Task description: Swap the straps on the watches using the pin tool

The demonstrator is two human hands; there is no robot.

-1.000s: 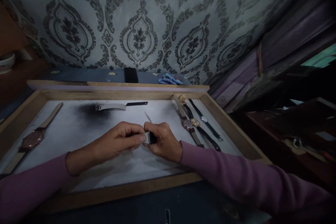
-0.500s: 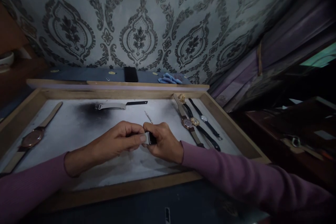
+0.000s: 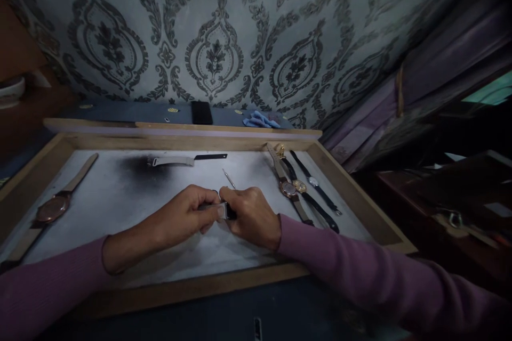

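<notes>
Head view: since the frame half a second earlier, the small silver-and-black piece (image 3: 227, 211) has turned slightly between the hands, so that a greyish strip now shows between the left thumb and forefinger; the whole scene also sits a little farther right, the camera having shifted. The piece is held above the pale floor of a shallow wooden tray (image 3: 200, 284), near its middle. The left hand (image 3: 180, 217) pinches it narrowly, the thumb pressed on its pale side; the right hand (image 3: 255, 218) is curled closely about its dark side, the fingertips partly hidden. Just beyond the right hand lies a slim metal tool (image 3: 229, 178). Farther back rests a light grey strap (image 3: 174, 161), its right end meeting a black strip (image 3: 211, 156). At the tray's right lie a brown-strapped watch (image 3: 288, 189), a gold-faced watch (image 3: 300, 186) and a small silver-faced watch (image 3: 314, 181), with a gold-coloured object (image 3: 281, 150) behind; at the left lies a large watch (image 3: 53, 208). Behind the tray are a flat black device (image 3: 201, 113) and a crumpled blue cloth (image 3: 261, 119).
</notes>
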